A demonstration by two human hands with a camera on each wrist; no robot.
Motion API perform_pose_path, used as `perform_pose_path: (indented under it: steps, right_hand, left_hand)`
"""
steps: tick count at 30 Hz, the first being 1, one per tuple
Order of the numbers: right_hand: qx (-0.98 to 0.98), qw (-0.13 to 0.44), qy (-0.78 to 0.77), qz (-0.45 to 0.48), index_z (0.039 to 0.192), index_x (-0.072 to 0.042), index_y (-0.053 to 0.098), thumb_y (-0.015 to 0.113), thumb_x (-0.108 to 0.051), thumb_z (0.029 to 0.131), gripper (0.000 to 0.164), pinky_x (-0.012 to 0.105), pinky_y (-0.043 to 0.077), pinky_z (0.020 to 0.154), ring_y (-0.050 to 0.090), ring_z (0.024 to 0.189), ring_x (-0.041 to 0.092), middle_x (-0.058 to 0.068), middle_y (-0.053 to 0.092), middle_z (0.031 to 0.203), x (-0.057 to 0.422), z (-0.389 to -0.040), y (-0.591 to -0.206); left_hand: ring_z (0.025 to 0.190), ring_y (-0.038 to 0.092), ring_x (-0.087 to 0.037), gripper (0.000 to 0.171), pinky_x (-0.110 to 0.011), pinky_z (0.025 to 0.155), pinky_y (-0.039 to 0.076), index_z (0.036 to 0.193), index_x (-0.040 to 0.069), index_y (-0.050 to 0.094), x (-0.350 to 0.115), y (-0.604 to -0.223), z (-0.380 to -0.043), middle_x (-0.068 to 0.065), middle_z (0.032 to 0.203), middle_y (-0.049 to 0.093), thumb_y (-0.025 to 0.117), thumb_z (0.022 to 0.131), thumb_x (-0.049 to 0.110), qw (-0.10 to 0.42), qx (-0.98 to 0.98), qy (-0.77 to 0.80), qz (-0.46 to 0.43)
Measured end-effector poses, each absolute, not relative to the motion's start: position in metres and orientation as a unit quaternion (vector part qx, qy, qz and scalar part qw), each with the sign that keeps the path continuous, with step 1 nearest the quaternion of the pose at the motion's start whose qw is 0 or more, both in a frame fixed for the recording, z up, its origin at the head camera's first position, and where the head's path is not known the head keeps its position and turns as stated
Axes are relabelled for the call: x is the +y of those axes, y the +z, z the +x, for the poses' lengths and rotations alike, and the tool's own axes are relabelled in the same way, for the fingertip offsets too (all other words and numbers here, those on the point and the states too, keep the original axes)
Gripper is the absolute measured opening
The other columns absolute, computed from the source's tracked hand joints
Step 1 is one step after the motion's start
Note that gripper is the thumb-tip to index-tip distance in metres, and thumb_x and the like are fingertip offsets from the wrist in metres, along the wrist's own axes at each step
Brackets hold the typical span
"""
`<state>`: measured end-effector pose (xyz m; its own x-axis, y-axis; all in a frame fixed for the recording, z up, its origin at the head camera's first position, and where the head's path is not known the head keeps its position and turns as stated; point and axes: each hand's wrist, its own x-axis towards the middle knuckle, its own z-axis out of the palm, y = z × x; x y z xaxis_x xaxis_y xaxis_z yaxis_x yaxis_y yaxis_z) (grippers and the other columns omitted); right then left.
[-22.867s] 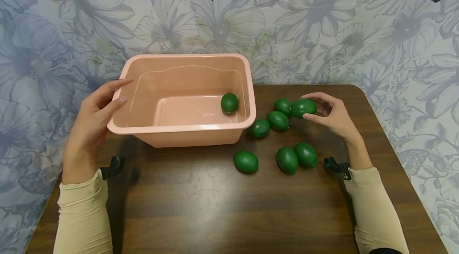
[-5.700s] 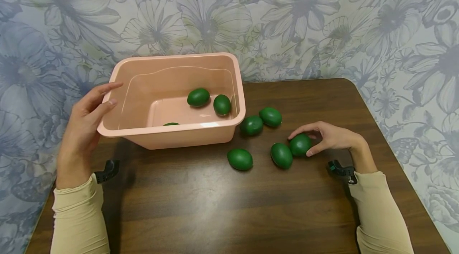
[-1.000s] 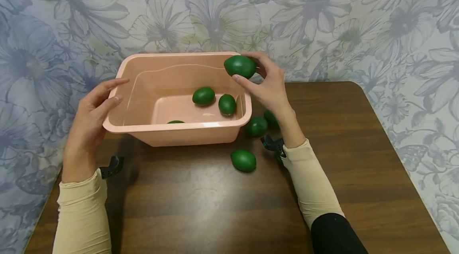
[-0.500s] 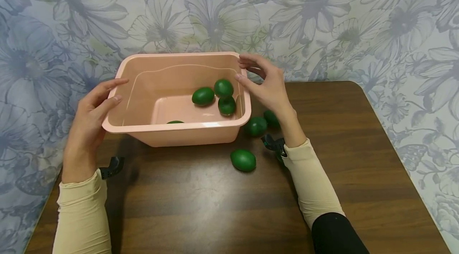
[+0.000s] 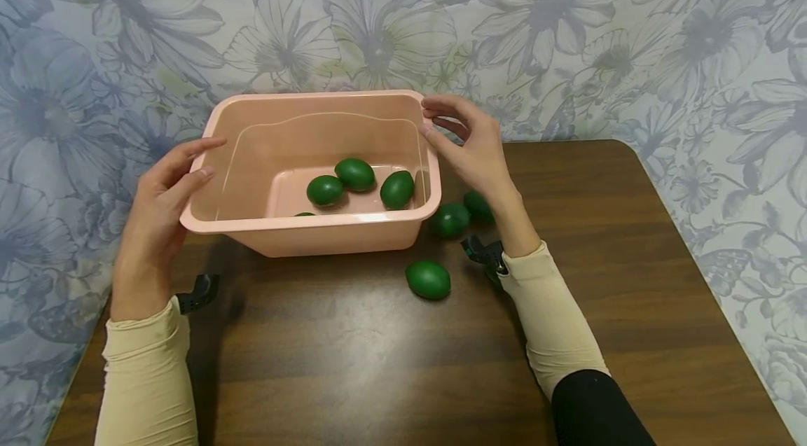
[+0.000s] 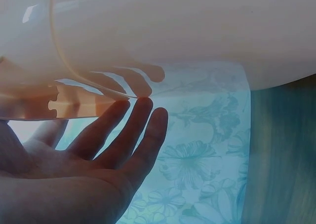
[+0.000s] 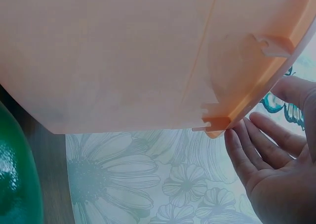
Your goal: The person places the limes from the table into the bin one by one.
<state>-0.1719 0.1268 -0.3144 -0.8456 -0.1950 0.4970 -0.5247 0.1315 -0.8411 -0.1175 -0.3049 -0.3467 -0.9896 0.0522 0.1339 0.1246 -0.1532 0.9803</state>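
Observation:
At the left end of the peach plastic tub (image 5: 315, 239), my left hand (image 5: 157, 211) grips the rim, thumb and forefinger over the edge. The left wrist view shows this hand's other fingers (image 6: 123, 135) against the outer wall. My right hand (image 5: 469, 145) is at the tub's right rim with nothing held; its fingers are loosely bent and their tips meet the rim. Several green limes lie inside the tub, among them a lime (image 5: 355, 174) near the middle and a lime (image 5: 397, 189) at right. The front wall hides most of another lime (image 5: 305, 214).
On the brown wooden table (image 5: 353, 362) outside the tub are a single lime (image 5: 428, 280), a lime (image 5: 450, 220) beside the tub wall, and a lime (image 5: 478, 206) partly behind my right wrist. Another lime (image 5: 493, 276) is mostly hidden by that wrist. Floral cloth (image 5: 536, 33) hangs behind.
My right hand has let go of the lime it held over the tub and stays at the rim. The limes inside have rolled into new places. My left hand keeps its grip.

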Motion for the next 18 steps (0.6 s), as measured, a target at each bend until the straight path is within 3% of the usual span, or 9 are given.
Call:
perform_pose_path:
  steps: [10, 18]
  right_hand:
    - [-0.741, 0.131, 0.619, 0.224, 0.131, 0.013, 0.064, 0.075, 0.002, 0.095, 0.040, 0.048, 0.054, 0.110, 0.064, 0.125, 0.042, 0.029, 0.065, 0.133, 0.131, -0.170, -0.315]
    - [-0.740, 0.138, 0.622, 0.216, 0.132, 0.013, 0.062, 0.075, 0.003, 0.095, 0.041, 0.054, 0.054, 0.109, 0.063, 0.125, 0.043, 0.030, 0.064, 0.133, 0.138, -0.169, -0.315]
  left_hand:
    - [0.090, 0.079, -0.018, 0.045, -0.033, 0.063, 0.065, 0.150, 0.000, 0.055, -0.304, -0.347, -0.118, -0.012, 0.133, 0.065, 0.060, 0.106, 0.003, 0.021, -0.658, -0.750, -0.065]
    - [0.098, 0.077, -0.019, 0.045, -0.033, 0.066, 0.066, 0.151, -0.001, 0.054, -0.305, -0.347, -0.117, -0.012, 0.141, 0.062, 0.058, 0.106, 0.001, 0.020, -0.653, -0.754, -0.074]
